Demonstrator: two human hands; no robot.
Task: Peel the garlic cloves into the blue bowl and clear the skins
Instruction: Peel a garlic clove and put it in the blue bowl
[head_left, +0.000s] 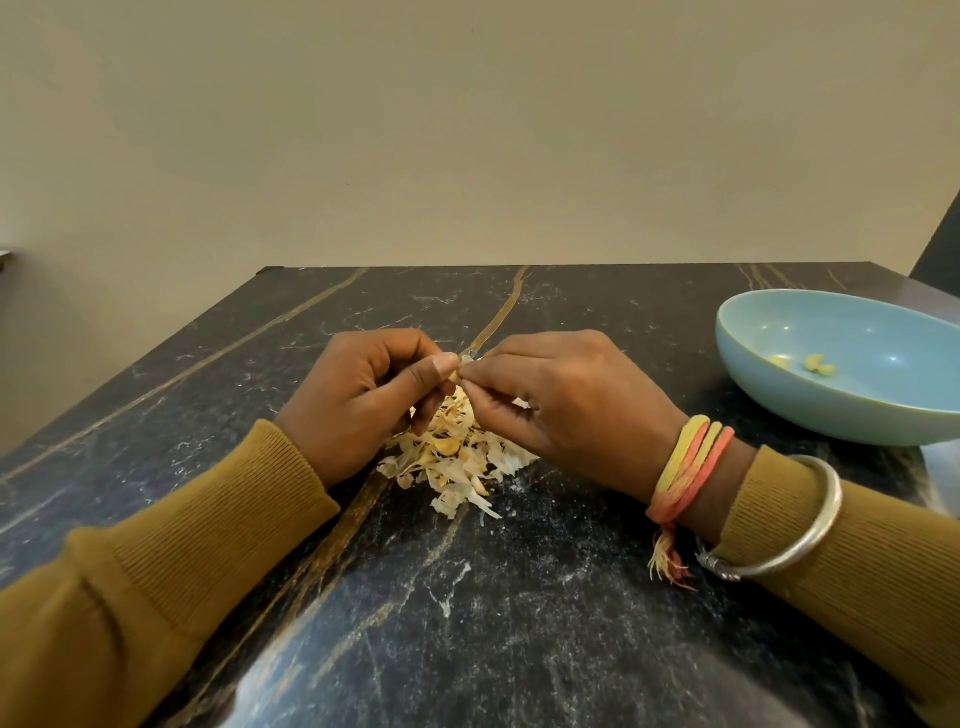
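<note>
Black stone worktop, polished and veined in gold and white, is running back to a straight far edge against a plain beige wall. Its left edge is slanting away, and broad bare room is lying on the left side and in the near middle. Blue bowl, smooth glazed, shallow and round, is sitting near the right edge, well apart from the hands, with a few pale yellow peeled cloves lying in its bottom. Left hand and right hand are meeting at mid-worktop, fingers of both curled and pinching one small garlic clove between their tips, above a loose heap of papery, flaky skins lying on the stone. Ribbed mustard sleeves are resting on the surface; a yellow-and-pink thread band and a dull metal bangle are circling the right wrist.
</note>
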